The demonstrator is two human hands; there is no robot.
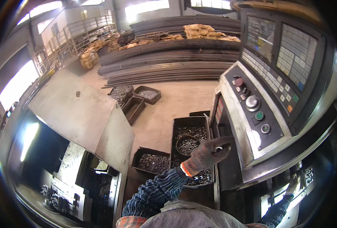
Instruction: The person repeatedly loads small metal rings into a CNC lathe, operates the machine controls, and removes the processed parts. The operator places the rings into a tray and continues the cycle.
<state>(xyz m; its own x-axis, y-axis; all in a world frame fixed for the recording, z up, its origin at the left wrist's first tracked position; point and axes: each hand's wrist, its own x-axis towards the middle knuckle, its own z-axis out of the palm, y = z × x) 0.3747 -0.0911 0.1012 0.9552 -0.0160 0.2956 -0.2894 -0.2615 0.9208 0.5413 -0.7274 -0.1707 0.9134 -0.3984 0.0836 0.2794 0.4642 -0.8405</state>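
Observation:
My left hand (207,155), in a dark, stained work glove with an orange cuff, is closed around a small metal ring-shaped part (222,148). It hangs above the right edge of a long black bin (172,133) full of loose metal rings or nuts. A round container (178,146) stands inside that bin, filled with the same kind of parts. At the far right, my right hand (294,184), also gloved, reaches into the lit opening of a machine (309,178). Its fingers are small and unclear there, and whether they hold anything cannot be made out.
A control panel (265,144) with knobs, buttons and a screen rises at the right. Another bin of small parts (138,159) sits left of the long bin. A second machine (62,167) stands open at the left. Farther back are metal boxes (133,110) and stacked long bars (164,68).

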